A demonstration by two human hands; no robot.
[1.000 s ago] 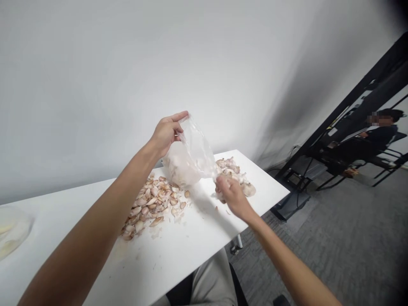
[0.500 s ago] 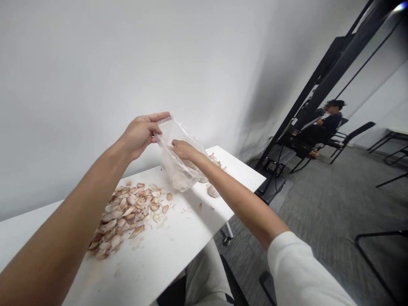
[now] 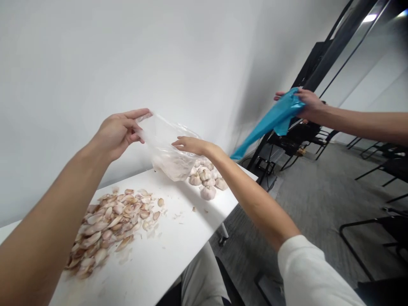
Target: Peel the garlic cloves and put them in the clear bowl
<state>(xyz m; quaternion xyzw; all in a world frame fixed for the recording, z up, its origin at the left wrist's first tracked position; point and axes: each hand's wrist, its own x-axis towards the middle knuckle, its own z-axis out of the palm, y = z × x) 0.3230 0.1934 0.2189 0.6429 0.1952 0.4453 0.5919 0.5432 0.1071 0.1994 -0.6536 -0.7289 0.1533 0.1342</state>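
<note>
My left hand [image 3: 119,131] pinches the rim of a clear plastic bag [image 3: 174,163] and holds it up over the table. Something pale sits in the bag's bottom, too blurred to name. At the bag's opening is my right hand [image 3: 191,145], fingers stretched out, with nothing seen in them. Behind the bag and my right forearm lie several whole garlic bulbs [image 3: 208,193], partly covered from view. A heap of loose garlic cloves [image 3: 108,225] spreads on the table below my left forearm.
Another person's hand [image 3: 307,102] reaches in from the right with a blue plastic bag [image 3: 270,121]. The white table [image 3: 153,259] stands against a white wall [image 3: 127,55], with flakes of skin scattered on it. Black chairs [image 3: 363,225] are on the right.
The other person's hand with the blue bag has come into view. My right hand has drawn back from inside the clear bag and its fingers have straightened. The view has shifted slightly.
</note>
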